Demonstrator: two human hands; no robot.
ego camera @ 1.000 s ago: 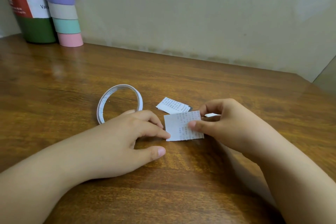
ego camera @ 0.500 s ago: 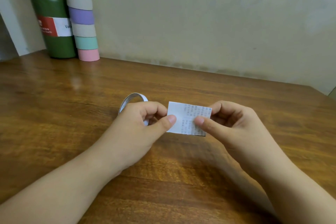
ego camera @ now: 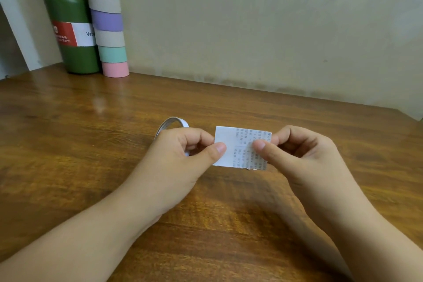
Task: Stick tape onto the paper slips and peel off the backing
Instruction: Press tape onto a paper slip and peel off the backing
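Wooden table runs to a beige wall. Near centre both hands hold one printed slip above the table: the left hand pinches its 9 o'clock edge, the right hand its 3 o'clock edge, thumbs in front. Behind the left hand, at 11 o'clock, lies the tape roll. Far at 10 o'clock stand a green bottle and a striped tube, touching.

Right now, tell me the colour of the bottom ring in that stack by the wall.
Pink bottom ring, clearest in the head view.
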